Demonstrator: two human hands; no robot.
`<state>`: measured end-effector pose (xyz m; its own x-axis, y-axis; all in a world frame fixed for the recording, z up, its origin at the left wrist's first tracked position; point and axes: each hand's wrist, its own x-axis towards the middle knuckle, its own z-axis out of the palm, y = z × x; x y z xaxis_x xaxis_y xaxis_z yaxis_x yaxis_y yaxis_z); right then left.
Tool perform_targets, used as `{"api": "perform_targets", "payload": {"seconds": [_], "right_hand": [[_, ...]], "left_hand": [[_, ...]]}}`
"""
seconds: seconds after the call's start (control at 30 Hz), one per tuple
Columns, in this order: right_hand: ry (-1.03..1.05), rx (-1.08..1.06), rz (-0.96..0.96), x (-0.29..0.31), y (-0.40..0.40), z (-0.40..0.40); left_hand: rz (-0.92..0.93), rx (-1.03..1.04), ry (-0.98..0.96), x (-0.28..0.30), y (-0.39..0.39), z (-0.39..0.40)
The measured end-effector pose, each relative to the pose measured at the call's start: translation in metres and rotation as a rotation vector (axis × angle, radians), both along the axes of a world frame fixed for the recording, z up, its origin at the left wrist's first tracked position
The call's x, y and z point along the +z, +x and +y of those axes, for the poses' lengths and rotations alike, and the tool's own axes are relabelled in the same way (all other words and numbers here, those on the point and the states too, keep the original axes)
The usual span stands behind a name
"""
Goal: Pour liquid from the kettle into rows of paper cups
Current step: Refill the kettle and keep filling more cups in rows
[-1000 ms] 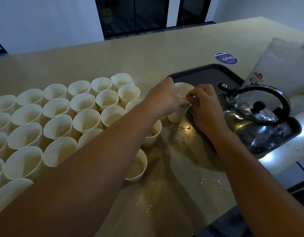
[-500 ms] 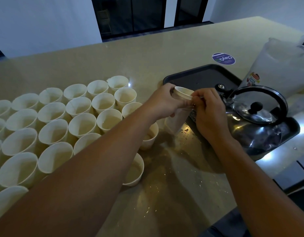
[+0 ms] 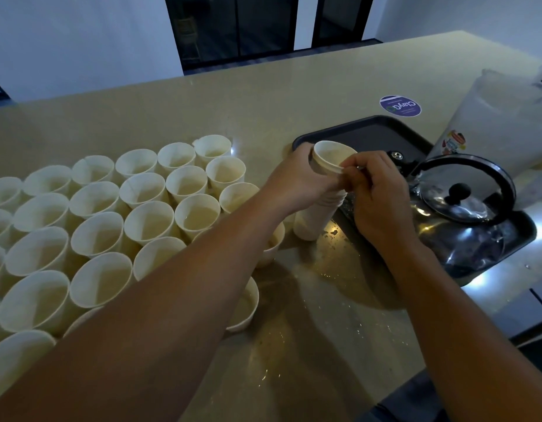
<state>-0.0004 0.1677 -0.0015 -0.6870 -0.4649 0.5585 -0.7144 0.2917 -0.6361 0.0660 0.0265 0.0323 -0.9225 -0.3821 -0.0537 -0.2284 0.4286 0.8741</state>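
Note:
A stack of white paper cups (image 3: pixel 317 214) stands on the beige counter beside the tray. My left hand (image 3: pixel 297 181) wraps around its upper part from the left. My right hand (image 3: pixel 376 196) pinches the rim of the top cup (image 3: pixel 332 153), which sits lifted a little out of the stack. Rows of white paper cups (image 3: pixel 117 214) with pale liquid in them fill the counter's left side. A shiny steel kettle (image 3: pixel 464 214) with a black handle and lid knob sits on the black tray (image 3: pixel 364 135), just right of my right hand.
A clear plastic bag (image 3: pixel 501 129) with a printed label leans at the far right behind the kettle. A round purple sticker (image 3: pixel 400 106) lies on the counter beyond the tray. Droplets spot the counter (image 3: pixel 324 315) in front of the stack. The counter's near edge runs at lower right.
The top cup has risen out of the stack, pulled up by my right hand while my left hand grips the stack. The view has shifted slightly.

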Motion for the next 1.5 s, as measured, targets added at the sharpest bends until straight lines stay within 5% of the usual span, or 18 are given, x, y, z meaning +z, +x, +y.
{"api": "perform_targets", "payload": {"seconds": [0.43,0.93,1.2,1.5], "right_hand": [[-0.063,-0.036,-0.137,-0.014,0.012,0.006],[-0.009,-0.031,-0.052,-0.018,0.017,-0.003],[-0.226,-0.113,0.154,0.021,0.014,0.001],[-0.383,-0.03,0.15,0.017,0.039,0.038]], "left_hand": [[0.019,-0.072,-0.031,0.001,0.007,-0.001],[-0.121,-0.017,0.129,0.012,0.008,0.001],[-0.201,-0.016,-0.084,0.009,0.01,0.002],[-0.251,-0.067,-0.597,0.001,0.009,-0.001]]}}
